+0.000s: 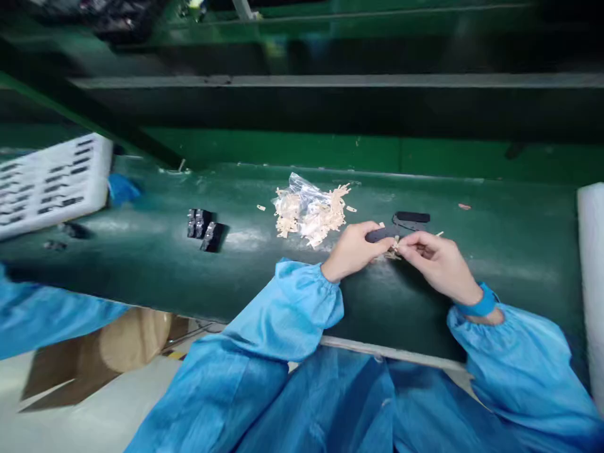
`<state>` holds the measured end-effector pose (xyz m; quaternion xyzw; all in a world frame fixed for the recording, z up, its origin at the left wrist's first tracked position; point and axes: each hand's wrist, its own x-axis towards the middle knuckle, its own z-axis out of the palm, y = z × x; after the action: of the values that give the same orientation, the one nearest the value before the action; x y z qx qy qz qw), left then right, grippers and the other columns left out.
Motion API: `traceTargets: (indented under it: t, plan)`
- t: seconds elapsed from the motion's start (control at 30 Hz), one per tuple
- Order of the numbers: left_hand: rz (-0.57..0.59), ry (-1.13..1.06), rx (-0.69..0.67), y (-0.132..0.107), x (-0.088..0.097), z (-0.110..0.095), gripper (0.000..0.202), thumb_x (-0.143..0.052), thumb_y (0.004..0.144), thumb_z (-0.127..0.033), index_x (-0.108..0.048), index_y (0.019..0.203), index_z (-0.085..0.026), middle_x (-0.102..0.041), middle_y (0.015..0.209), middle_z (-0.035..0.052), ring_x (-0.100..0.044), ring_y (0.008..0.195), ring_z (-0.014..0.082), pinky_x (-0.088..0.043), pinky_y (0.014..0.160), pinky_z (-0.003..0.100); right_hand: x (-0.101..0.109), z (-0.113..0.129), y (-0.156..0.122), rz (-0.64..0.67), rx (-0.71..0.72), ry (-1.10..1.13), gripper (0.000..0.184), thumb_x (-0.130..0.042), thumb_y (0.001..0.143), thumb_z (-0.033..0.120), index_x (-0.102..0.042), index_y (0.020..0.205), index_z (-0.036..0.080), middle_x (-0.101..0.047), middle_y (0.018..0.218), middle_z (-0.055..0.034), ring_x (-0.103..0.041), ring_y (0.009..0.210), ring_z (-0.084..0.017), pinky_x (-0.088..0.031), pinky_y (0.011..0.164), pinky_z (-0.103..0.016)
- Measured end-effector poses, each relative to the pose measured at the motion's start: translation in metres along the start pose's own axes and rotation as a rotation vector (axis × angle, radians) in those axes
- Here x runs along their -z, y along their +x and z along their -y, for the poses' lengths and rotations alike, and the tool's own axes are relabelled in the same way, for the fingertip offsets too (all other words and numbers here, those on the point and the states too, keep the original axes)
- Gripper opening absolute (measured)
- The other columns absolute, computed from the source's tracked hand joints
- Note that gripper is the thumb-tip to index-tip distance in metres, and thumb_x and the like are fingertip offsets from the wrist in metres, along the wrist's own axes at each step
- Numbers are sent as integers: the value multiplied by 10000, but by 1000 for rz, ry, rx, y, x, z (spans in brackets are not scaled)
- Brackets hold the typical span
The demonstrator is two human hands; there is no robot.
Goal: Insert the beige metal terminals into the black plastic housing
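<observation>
My left hand (353, 249) is closed on one end of a dark grey elongated part (379, 234). Against that part, the fingertips of my right hand (438, 259) pinch a small beige piece (396, 241), partly hidden by the fingers. Just behind both hands lies a black bar-shaped part (413, 217), with what looks like a thin dark cable beside it. More beige pieces (391, 255) show under my fingertips. Left of my hands, a heap of flat beige pieces (325, 220) spills around a clear plastic bag (302, 186).
Several black blocks (201, 223) sit on the green bench (255, 277). At far left is a white foam tray (97, 176) of dark parts, with a blue item (123, 189) beside it. Another person's blue sleeve (56, 314) reaches in there. White material (592, 264) borders the right side.
</observation>
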<state>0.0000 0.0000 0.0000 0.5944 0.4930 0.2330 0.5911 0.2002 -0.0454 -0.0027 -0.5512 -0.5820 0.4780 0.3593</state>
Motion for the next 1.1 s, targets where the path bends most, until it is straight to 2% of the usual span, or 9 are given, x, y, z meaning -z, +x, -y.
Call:
traceTargets:
  t: [0.2, 0.3, 0.4, 0.63, 0.77, 0.87, 0.97, 1.03, 1.1]
  plan:
    - [-267, 63, -193, -5, -13, 3, 250, -723, 851, -361, -673, 1039, -204, -686, 815, -19, -638, 739, 124, -476, 699, 227, -16, -2, -6, -192, 75, -37, 229, -702, 927, 426, -699, 882, 201, -683, 759, -27, -595, 631, -156, -474, 592, -284]
    - [-299, 91, -292, -5, -16, 5, 172, -696, 880, -326, -685, 996, -199, -688, 840, -4, -628, 735, 119, -480, 716, 231, -18, -3, -7, -281, 121, -130, 180, -681, 942, 373, -692, 884, 204, -667, 754, -22, -578, 627, -155, -465, 600, -293]
    - [-252, 118, -366, -4, -17, 6, 123, -671, 896, -305, -693, 881, -185, -679, 824, 7, -628, 763, 124, -462, 702, 226, -18, -2, -8, -326, 159, -213, 152, -666, 945, 340, -688, 878, 205, -648, 729, -13, -561, 609, -153, -452, 591, -293]
    - [-207, 137, -356, -1, -16, 9, 84, -650, 829, -219, -648, 760, -172, -583, 692, -29, -536, 664, 103, -404, 646, 219, -17, 5, -8, -311, 279, -305, 98, -668, 938, 266, -684, 860, 210, -652, 749, -12, -539, 608, -146, -430, 594, -292]
    - [-315, 145, -272, 3, -7, 8, 108, -659, 820, -264, -639, 762, -174, -545, 650, -47, -495, 633, 100, -365, 613, 221, -12, 0, -5, -347, 189, -147, 100, -683, 923, 297, -686, 867, 213, -681, 770, -21, -591, 642, -158, -469, 605, -282]
    - [-382, 234, -192, 5, 0, 6, 257, -662, 855, -351, -593, 682, -175, -503, 601, -47, -468, 596, 101, -325, 588, 237, -6, -5, -2, -390, 122, -92, 106, -693, 905, 312, -689, 872, 211, -690, 779, -25, -599, 648, -159, -484, 605, -276]
    - [-281, 314, -179, 5, 1, 4, 261, -702, 853, -403, -648, 730, -179, -540, 618, -37, -508, 620, 115, -344, 607, 243, -4, -5, -1, -337, 119, -148, 94, -683, 901, 285, -692, 853, 205, -675, 763, -20, -569, 614, -146, -459, 575, -270]
    - [-198, 250, -189, 4, -1, 4, 179, -713, 849, -348, -722, 939, -193, -626, 711, -28, -568, 684, 127, -399, 661, 239, -4, -3, -2, -287, 143, -194, 86, -673, 905, 264, -690, 847, 204, -654, 740, -10, -547, 593, -138, -435, 558, -269]
    - [-118, 117, -195, 4, -2, 3, 297, -692, 872, -346, -720, 1127, -197, -705, 857, -2, -618, 762, 138, -447, 724, 243, -4, -1, -2, -253, 174, -233, 86, -666, 914, 255, -686, 847, 204, -636, 726, -3, -535, 589, -136, -423, 556, -273]
